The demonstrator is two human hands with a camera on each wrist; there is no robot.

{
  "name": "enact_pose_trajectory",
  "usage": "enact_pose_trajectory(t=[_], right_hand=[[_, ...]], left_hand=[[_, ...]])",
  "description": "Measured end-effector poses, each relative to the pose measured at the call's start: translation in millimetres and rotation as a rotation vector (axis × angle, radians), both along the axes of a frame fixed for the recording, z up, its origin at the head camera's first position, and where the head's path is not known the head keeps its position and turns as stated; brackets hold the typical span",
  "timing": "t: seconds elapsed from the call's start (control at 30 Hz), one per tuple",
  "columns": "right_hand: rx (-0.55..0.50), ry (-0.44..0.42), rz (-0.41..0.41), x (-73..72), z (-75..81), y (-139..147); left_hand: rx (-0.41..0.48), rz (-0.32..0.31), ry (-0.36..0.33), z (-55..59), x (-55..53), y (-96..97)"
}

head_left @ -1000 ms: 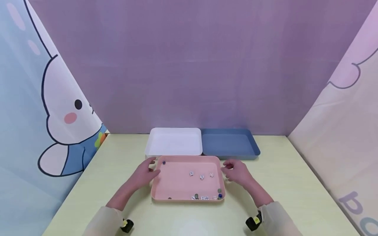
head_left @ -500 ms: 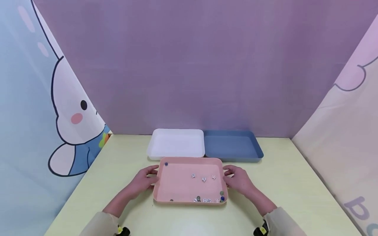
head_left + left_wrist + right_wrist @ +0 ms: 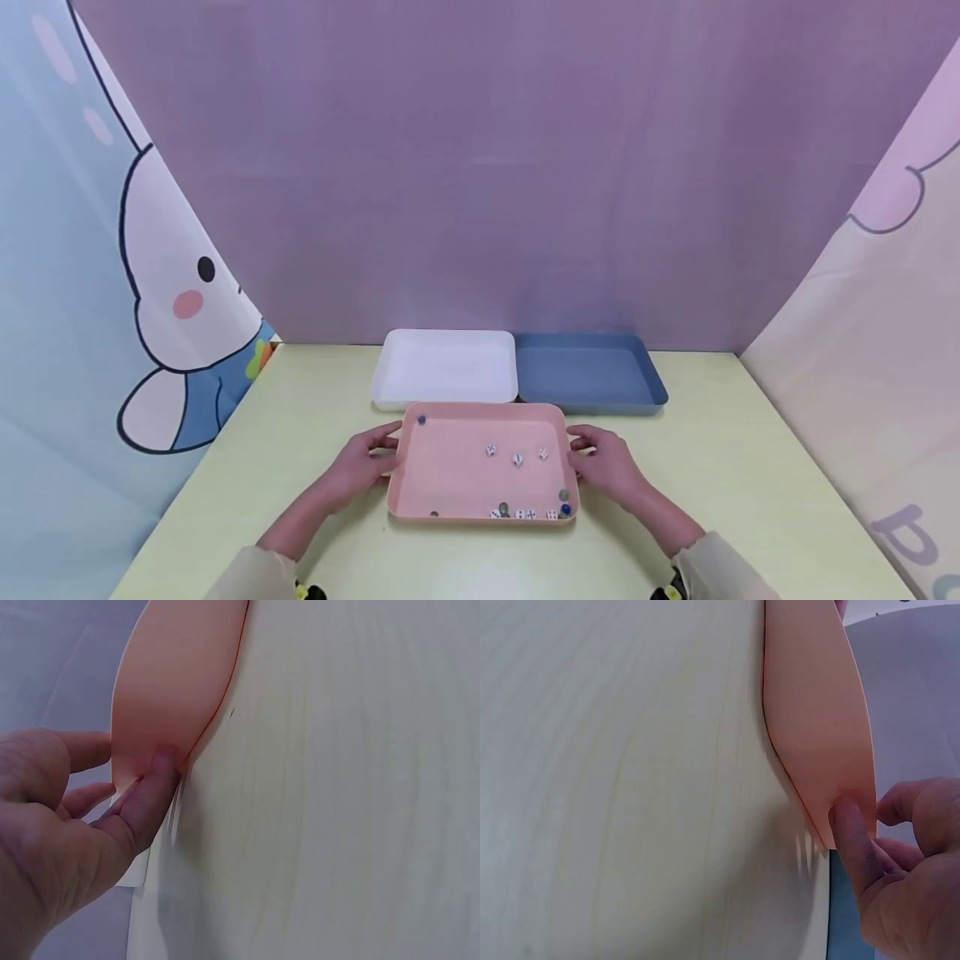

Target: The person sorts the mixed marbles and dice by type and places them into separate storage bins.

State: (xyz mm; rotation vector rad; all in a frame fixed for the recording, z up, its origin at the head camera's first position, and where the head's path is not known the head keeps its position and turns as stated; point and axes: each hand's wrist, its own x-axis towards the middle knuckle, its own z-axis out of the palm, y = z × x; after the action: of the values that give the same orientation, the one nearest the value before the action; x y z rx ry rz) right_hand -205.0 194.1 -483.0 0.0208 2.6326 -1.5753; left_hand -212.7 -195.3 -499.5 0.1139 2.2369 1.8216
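Observation:
A pink tray (image 3: 450, 475) lies on the table in the head view, holding white dice (image 3: 517, 459) and small dark marbles (image 3: 566, 509). Most of these sit along its front wall and right front corner. My left hand (image 3: 356, 471) grips the tray's left end; in the left wrist view its thumb meets the rim and a fingertip (image 3: 165, 759) presses low on the outer wall. At the opposite end my right hand (image 3: 611, 467) grips likewise, with a fingertip (image 3: 845, 814) on the wall's outside in the right wrist view. Part of the fingers is hidden by the tray.
Right behind the pink tray stand a white tray (image 3: 446, 367) and a blue tray (image 3: 592, 371), side by side. Beyond them hangs a purple backdrop (image 3: 480, 175), with printed cloth (image 3: 172, 283) at the side. The pale wooden table (image 3: 480, 567) shows in front.
The left thumb was over the tray's rim and the right hand slightly apart from it; both hands have closed onto the ends. The tray's contents have not visibly shifted.

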Motion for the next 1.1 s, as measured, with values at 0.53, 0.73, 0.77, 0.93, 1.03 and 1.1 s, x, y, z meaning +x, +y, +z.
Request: enact_pose_trajectory(t=[0.53,0.73,0.77,0.93,1.03,1.1], right_hand=[[0.023,-0.014,-0.031,0.0,1.0,22.8],[0.027,-0.02,-0.014,0.3,-2.9,29.8],[0.034,-0.02,-0.018,0.7,-3.4,31.2],[0.055,-0.014,-0.026,1.4,-5.1,39.2],[0.056,-0.021,-0.025,1.8,-4.4,43.7],[0.055,-0.024,-0.02,1.5,-3.8,46.5]], left_hand=[[0.038,-0.031,-0.009,1.4,-1.3,20.8],[0.032,-0.017,-0.009,-5.0,-2.0,25.6],[0.029,-0.023,-0.006,-5.4,-2.1,26.8],[0.031,-0.036,-0.007,-5.9,-2.4,34.4],[0.049,-0.03,-0.012,-6.5,-1.9,39.1],[0.067,-0.033,-0.01,-7.8,-1.8,41.4]])
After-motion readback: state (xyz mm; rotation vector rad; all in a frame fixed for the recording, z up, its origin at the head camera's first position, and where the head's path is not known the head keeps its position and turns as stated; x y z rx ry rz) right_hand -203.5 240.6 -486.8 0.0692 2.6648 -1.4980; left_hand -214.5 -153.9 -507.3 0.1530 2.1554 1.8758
